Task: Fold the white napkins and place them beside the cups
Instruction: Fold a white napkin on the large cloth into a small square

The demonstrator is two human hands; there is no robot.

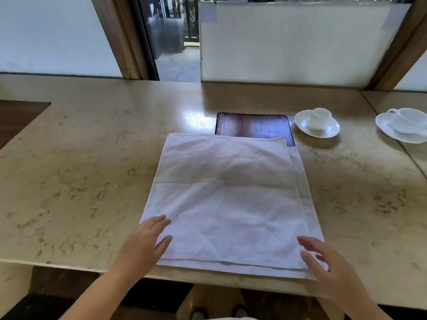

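A stack of white napkins [227, 199] lies flat and unfolded on the marble counter in front of me, the top one slightly offset from those beneath. My left hand [147, 241] rests with spread fingers at the stack's near left corner. Over the near right corner sits my right hand [323, 262], fingers apart, holding nothing. A white cup on a saucer [318, 122] stands beyond the stack to the right. A second cup and saucer [404, 124] is at the far right edge of the view.
A dark wooden inset panel [254, 127] shows in the counter [80, 169] just behind the napkins. Another dark inset [16, 116] is at the far left. A white board [295, 42] stands against the window behind. The counter's front edge runs under my wrists.
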